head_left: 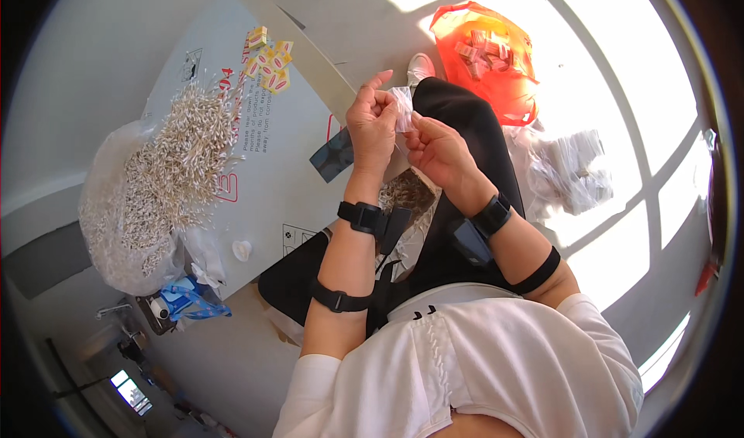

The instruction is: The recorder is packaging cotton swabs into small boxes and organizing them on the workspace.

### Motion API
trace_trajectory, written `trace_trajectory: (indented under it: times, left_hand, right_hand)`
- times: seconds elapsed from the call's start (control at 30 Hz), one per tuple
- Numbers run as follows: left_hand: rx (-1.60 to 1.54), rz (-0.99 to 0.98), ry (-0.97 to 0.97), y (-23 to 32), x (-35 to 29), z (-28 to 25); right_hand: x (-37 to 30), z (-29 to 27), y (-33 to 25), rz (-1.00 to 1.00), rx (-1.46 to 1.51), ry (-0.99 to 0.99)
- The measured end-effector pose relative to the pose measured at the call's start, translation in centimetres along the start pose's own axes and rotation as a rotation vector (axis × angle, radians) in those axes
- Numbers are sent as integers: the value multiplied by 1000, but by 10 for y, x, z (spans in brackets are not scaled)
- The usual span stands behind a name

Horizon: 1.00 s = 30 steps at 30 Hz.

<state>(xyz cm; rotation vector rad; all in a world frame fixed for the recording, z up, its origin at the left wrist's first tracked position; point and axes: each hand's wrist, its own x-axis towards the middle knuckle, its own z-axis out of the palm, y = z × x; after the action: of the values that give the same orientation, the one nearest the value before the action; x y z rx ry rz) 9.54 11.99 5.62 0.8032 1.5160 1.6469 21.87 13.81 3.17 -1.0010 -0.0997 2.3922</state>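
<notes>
Both hands meet above the lap, just above the picture's centre. The left hand (370, 124) and the right hand (438, 153) each pinch a small clear plastic bag (402, 109) between thumb and fingertips; what it holds cannot be told. In the lap below lies a small heap of pale sticks (407, 192). At nine o'clock a big clear sack (116, 236) spills the same pale sticks (182, 155) over a flattened cardboard sheet (291, 174) on the floor, whose near edge runs beside the left knee. At eleven o'clock small yellow packets (267, 58) lie on the sheet. At one o'clock an orange bag (488, 58) holds small boxes; at three o'clock sit crumpled clear bags (570, 170) on sunlit floor.
</notes>
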Motion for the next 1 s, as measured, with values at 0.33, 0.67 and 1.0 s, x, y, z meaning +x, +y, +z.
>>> trace_trajectory:
  times: [0.33, 0.67, 1.0]
  left_hand:
    - [432, 130, -146, -20, 40, 2]
    - [705, 198, -310, -43, 75, -16]
    - [699, 249, -312, -40, 64, -32]
  right_hand:
    - [24, 11, -5, -123, 202, 103]
    - [63, -10, 3, -500, -299, 302]
    - [57, -8, 16, -455, -303, 285]
